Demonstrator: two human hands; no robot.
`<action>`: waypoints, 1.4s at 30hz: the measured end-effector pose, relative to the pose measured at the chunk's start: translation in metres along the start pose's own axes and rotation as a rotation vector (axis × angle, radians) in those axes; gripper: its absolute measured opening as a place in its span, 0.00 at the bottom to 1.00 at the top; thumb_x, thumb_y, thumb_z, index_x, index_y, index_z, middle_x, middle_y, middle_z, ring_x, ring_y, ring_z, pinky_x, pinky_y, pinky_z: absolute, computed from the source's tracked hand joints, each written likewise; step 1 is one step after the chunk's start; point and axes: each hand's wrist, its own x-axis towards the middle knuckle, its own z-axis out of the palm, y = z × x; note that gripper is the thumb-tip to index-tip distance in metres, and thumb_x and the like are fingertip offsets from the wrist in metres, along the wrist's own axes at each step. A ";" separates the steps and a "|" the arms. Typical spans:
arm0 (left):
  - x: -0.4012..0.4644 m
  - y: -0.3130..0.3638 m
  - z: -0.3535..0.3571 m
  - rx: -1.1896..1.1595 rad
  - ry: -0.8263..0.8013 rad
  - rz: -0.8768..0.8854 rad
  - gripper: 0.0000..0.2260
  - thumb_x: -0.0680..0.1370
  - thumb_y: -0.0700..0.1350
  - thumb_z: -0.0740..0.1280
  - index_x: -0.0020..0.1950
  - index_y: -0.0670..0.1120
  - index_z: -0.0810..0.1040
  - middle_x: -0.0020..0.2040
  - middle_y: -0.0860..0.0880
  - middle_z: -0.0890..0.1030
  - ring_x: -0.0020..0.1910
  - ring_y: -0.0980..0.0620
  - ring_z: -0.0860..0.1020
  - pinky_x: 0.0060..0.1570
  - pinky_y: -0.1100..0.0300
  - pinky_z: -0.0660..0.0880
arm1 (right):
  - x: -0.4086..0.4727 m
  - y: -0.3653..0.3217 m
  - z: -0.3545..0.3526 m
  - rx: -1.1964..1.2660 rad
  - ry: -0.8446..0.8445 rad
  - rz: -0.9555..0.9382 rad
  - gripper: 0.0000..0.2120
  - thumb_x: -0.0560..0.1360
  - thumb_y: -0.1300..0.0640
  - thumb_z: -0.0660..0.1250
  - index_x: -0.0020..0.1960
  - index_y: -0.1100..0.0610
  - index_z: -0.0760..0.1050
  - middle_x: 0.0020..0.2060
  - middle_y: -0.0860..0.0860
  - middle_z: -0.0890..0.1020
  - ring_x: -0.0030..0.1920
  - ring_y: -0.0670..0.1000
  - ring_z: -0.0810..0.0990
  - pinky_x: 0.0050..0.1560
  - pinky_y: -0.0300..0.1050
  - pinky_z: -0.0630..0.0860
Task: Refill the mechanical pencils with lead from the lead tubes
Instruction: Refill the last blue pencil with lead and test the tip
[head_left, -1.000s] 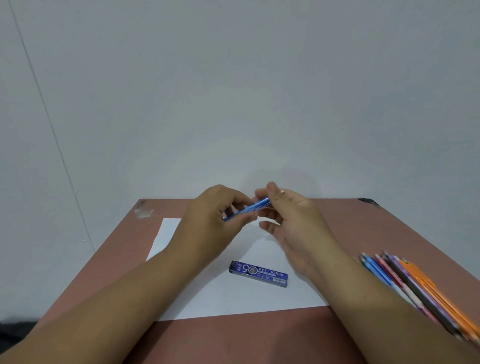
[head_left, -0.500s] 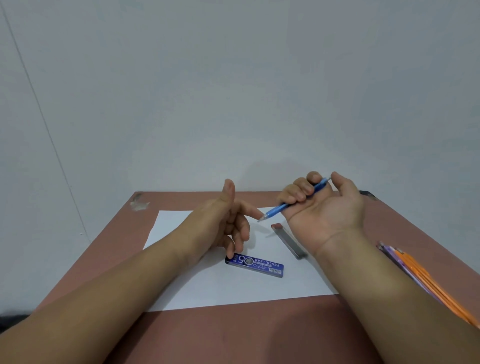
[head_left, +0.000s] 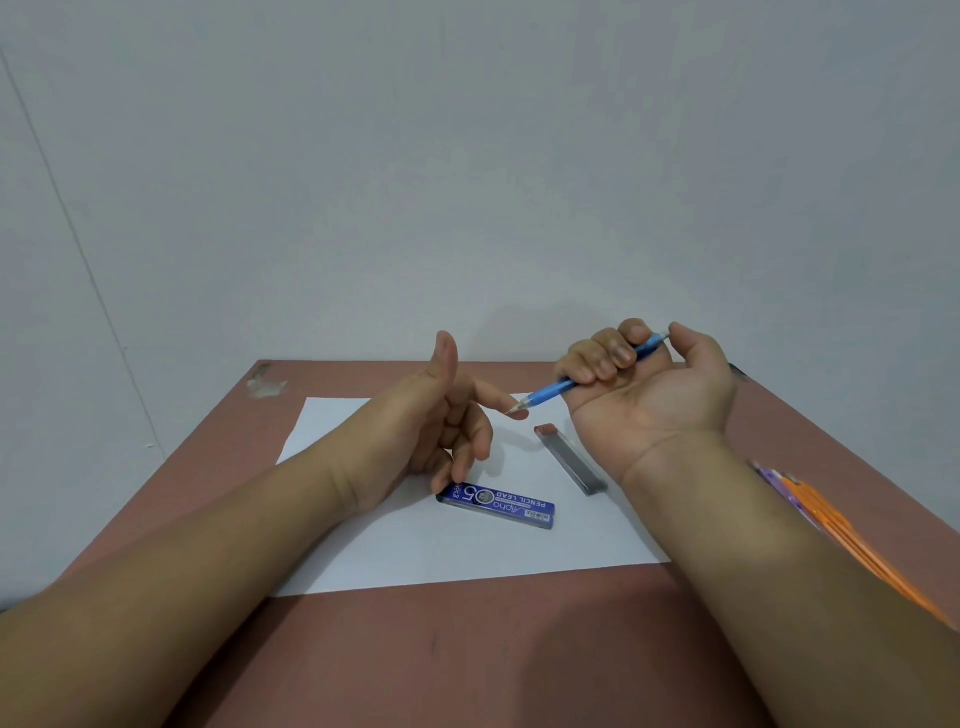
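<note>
Right hand (head_left: 649, 395) palm-up above the far right of the white paper sheet (head_left: 395, 551); fingers curled round the barrel of a blue mechanical pencil (head_left: 561, 387), thumb set against the cap end. Pencil slanted, metal tip aimed down-left, tip at or just touching the index fingertip of the left hand (head_left: 441, 415). Left hand gripping nothing: thumb raised, index extended, remaining fingers loosely curled above the blue lead tube (head_left: 496, 505); contact with that tube not resolvable.

Step in hand, as judged: checking lead feed by clicking the cap with the tip against the fingertip. To do well:
- Press cap straight along the barrel axis, short clicks.
- Keep fingertip light on the tip; side load likely to snap thin lead.
- Hold barrel steady in the curled fingers, tip low so lead drops toward the tip.

Appearance of task items:
- Pencil: slim, light blue body, paler grip section, fine metal tip. Protruding lead too small to confirm.
- Blue lead tube: flat, labelled "PENCIL LEAD", lying on the sheet near centre.
- Second lead tube (head_left: 570, 459): clear and grey, reddish cap end, lying on the sheet beside the right wrist.
- Bundle of further pencils (head_left: 831, 525), orange and purple, on the brown table (head_left: 467, 654) at right, partly hidden by the right forearm.
</note>
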 end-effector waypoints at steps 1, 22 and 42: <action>0.000 0.000 0.000 0.000 -0.001 0.002 0.38 0.74 0.72 0.47 0.53 0.46 0.86 0.36 0.43 0.77 0.29 0.46 0.72 0.25 0.59 0.68 | 0.000 0.000 0.000 0.003 -0.001 -0.001 0.18 0.77 0.49 0.53 0.32 0.57 0.66 0.29 0.50 0.63 0.27 0.51 0.59 0.32 0.42 0.60; 0.001 -0.002 -0.003 -0.019 -0.027 -0.008 0.38 0.74 0.72 0.47 0.51 0.45 0.86 0.35 0.44 0.77 0.27 0.49 0.72 0.26 0.59 0.67 | -0.001 -0.001 -0.001 -0.008 0.007 -0.013 0.17 0.75 0.49 0.54 0.30 0.57 0.66 0.29 0.50 0.62 0.27 0.51 0.59 0.31 0.42 0.60; 0.002 -0.007 -0.008 0.012 -0.036 0.024 0.37 0.75 0.72 0.48 0.52 0.47 0.86 0.36 0.44 0.77 0.28 0.48 0.69 0.27 0.56 0.61 | -0.002 0.000 0.000 0.008 -0.009 -0.015 0.20 0.76 0.49 0.52 0.29 0.57 0.67 0.29 0.50 0.62 0.27 0.50 0.59 0.31 0.42 0.61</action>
